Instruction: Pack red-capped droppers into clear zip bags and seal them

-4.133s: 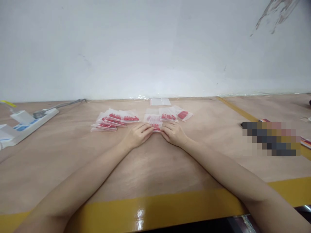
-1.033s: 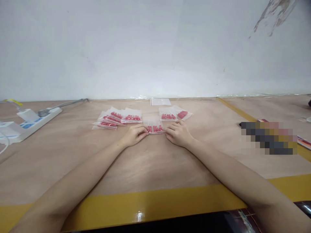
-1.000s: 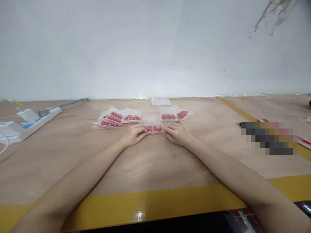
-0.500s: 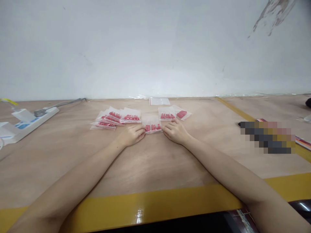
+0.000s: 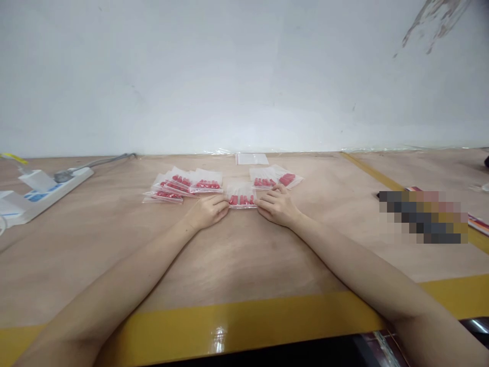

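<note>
Between my hands lies a clear zip bag (image 5: 241, 195) with several small red pieces in it, its zip edge toward me. My left hand (image 5: 208, 211) pinches the bag's left near corner, fingers closed. At the right near corner, the closed fingers of my right hand (image 5: 278, 206) grip the same bag. Several filled zip bags overlap to the left, among them one front bag (image 5: 207, 182) close to my left hand. Beyond my right hand are another filled bag (image 5: 263, 178) and a bag with red pieces bunched together (image 5: 288, 179).
A flat, pale zip bag (image 5: 252, 159) lies near the wall. On the left stands a white power strip (image 5: 63, 196) with plugs and a grey cable. A pixelated dark object (image 5: 424, 216) rests at right beside yellow tape (image 5: 367, 171). Yellow tape also runs along the front edge.
The red pieces in the held bag have shifted slightly and the bag sits a little straighter. Both hands keep their hold; the view has moved slightly.
</note>
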Demonstrator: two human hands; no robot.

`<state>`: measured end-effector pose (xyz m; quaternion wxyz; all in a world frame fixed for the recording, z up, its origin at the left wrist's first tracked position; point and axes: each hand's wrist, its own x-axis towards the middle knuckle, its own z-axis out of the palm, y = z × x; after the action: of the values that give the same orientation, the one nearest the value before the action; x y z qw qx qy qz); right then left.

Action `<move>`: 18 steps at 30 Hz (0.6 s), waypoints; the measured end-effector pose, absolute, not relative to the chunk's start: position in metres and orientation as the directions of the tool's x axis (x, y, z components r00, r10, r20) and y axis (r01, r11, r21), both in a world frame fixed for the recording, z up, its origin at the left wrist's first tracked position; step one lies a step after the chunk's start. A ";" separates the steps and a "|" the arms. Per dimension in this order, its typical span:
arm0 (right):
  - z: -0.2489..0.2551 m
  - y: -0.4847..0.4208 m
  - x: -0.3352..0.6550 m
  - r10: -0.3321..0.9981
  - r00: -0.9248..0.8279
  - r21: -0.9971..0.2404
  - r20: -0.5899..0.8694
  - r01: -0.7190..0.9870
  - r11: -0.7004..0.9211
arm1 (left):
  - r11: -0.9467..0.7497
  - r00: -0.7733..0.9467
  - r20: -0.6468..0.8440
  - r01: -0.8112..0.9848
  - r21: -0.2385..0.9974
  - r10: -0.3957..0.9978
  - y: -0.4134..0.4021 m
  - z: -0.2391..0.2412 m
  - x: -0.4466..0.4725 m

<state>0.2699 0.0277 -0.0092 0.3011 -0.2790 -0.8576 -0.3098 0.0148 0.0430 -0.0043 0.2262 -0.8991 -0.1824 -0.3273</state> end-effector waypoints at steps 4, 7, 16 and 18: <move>-0.009 0.025 0.263 0.327 -0.646 0.340 0.690 0.688 0.641 | -0.825 0.709 0.658 0.514 -0.234 0.254 0.041 -0.005 0.028; -0.008 0.023 0.259 0.367 -0.636 0.316 0.679 0.704 0.636 | -0.824 0.720 0.650 0.507 -0.251 0.245 0.040 -0.007 0.043; -0.005 0.016 0.250 0.386 -0.633 0.280 0.671 0.698 0.659 | -0.795 0.734 0.643 0.516 -0.320 0.218 0.041 -0.008 0.063; -0.004 0.014 0.248 0.395 -0.632 0.274 0.667 0.701 0.659 | -0.786 0.747 0.627 0.516 -0.341 0.219 0.040 -0.007 0.061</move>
<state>0.2484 0.0143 -0.0035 0.2889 -0.3170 -0.8637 -0.2648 0.0613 0.0399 -0.0071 0.2556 -0.8991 -0.2046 -0.2906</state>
